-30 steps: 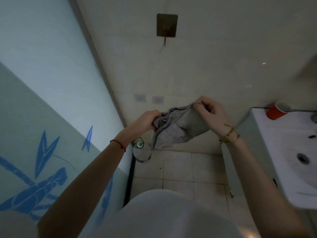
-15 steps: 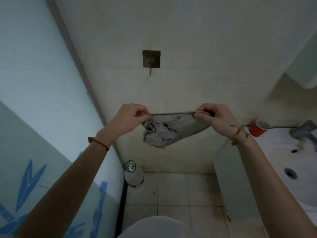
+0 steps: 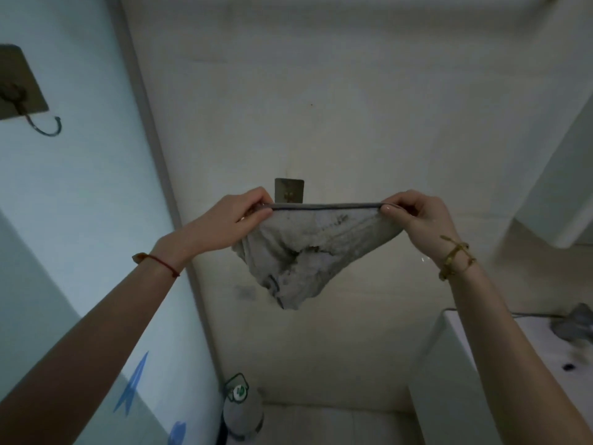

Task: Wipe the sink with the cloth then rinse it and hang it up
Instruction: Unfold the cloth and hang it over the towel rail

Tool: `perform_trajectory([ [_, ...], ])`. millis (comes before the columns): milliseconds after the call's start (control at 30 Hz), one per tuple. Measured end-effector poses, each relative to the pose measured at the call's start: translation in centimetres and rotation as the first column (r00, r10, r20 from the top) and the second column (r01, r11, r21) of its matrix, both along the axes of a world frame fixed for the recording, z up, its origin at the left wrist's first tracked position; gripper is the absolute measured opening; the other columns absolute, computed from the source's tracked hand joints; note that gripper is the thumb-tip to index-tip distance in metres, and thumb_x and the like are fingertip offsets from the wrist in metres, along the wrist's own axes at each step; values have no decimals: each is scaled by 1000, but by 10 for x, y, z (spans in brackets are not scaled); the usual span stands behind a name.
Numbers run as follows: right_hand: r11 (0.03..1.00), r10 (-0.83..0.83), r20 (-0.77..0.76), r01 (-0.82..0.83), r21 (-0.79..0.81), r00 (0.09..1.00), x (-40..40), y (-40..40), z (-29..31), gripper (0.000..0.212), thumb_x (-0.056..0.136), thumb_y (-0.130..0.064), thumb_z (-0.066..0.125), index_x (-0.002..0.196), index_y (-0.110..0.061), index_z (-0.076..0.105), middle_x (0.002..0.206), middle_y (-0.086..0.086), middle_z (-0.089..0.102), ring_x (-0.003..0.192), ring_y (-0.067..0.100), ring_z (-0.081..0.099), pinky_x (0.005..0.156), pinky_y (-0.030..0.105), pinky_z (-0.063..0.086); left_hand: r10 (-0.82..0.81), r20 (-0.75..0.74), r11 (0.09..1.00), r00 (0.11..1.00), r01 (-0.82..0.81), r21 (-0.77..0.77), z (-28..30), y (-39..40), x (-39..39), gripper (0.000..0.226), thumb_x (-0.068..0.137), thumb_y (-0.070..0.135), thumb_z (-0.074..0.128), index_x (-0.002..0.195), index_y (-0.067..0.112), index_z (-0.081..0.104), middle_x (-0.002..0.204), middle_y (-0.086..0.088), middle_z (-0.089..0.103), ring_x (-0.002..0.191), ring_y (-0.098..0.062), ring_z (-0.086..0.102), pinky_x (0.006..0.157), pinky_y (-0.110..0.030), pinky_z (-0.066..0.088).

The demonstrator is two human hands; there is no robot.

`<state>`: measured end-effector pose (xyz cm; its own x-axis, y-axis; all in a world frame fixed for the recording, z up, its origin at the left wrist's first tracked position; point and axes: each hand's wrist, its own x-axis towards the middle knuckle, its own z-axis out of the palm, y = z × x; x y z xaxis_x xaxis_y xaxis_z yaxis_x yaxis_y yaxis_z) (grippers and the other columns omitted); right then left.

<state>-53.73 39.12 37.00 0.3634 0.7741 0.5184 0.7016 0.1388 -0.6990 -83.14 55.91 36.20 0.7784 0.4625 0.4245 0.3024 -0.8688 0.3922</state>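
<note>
A: Cloth (image 3: 308, 252) hangs between our hands, its dark hem pulled taut just below the wall hook (image 3: 289, 190) at twelve o'clock.

B: Our left hand (image 3: 239, 216) pinches one corner between thumb and fingers; our right hand (image 3: 417, 216) pinches the other. The sink (image 3: 455, 348) sits at four o'clock.

A: We judge the risk is missing the hook: we see no loop, so a flat hem may slide off and drop to the floor.
</note>
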Motion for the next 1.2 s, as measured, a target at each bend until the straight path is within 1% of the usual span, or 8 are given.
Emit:
perform_trajectory([
  [167, 998, -36, 41, 34, 46, 999, 8, 0, 26, 18, 84, -12, 70, 76, -28, 68, 80, 2, 67, 83, 20, 60, 83, 41, 49, -57, -36, 996, 998, 59, 73, 37, 15, -6, 21, 95, 32, 52, 111, 24, 64, 100, 16, 64, 96, 4, 58, 77, -6, 42],
  [300, 996, -49, 129, 39, 83, 990, 15, -1, 51, 16, 84, -13, 71, 77, -27, 69, 83, 6, 68, 85, 24, 61, 80, 39, 49, -32, -8, 992, 999, 33, 120, 62, 25, -4, 14, 87, 39, 60, 96, 29, 66, 86, 24, 62, 82, 11, 58, 70, -7, 40],
  [500, 967, -173, 271, 112, 228, 947, 25, -7, 109, 12, 84, -17, 71, 77, -26, 68, 75, -5, 65, 73, 6, 57, 63, 9, 38, 59, 86, 949, 995, -83, 304, 126, 33, -4, 20, 93, 45, 62, 82, 28, 59, 70, 15, 59, 73, -1, 58, 60, -18, 39],
  [600, 929, -293, 352, 179, 323, 889, 32, -13, 144, 10, 85, -25, 70, 75, -28, 67, 72, -6, 66, 69, 9, 58, 66, 22, 44, 0, 113, 929, 994, -42, 369, 166, 28, -4, 29, 92, 51, 47, 92, 25, 60, 82, 14, 61, 80, -5, 58, 68, -17, 43],
  [767, 854, -393, 301, 223, 470, 869, 42, -22, 213, 14, 82, -33, 71, 75, -21, 71, 68, -3, 66, 66, 18, 61, 69, 39, 51, -37, 144, 905, 989, -29, 425, 232, 30, 1, 16, 90, 33, 53, 94, 21, 61, 86, 13, 59, 81, -5, 55, 70, -14, 40],
  [967, 844, -272, 143, 164, 511, 952, 50, -25, 287, 20, 85, -27, 71, 69, -15, 69, 47, 5, 59, 36, 14, 50, 44, 24, 44, 27, 342, 873, 939, -189, 450, 307, 31, 21, 27, 87, 43, 54, 83, 17, 60, 74, 8, 58, 70, 1, 54, 64, -18, 38],
  [1033, 839, -199, 75, 130, 529, 977, 54, -26, 308, 23, 85, -27, 71, 70, -9, 69, 51, 10, 57, 42, 16, 49, 46, 24, 42, 36, 432, 872, 901, -239, 427, 332, 31, 26, 33, 88, 46, 58, 85, 13, 63, 78, 0, 63, 72, -10, 57, 67, -29, 43],
  [1200, 776, -87, -7, 72, 627, 996, 65, -16, 363, 20, 86, -23, 71, 71, -9, 67, 60, 5, 58, 51, 16, 56, 61, 34, 55, 46, 593, 898, 804, -294, 329, 389, 33, 51, 12, 98, 24, 59, 92, 14, 58, 83, 1, 60, 75, -15, 54, 65, -17, 39],
])
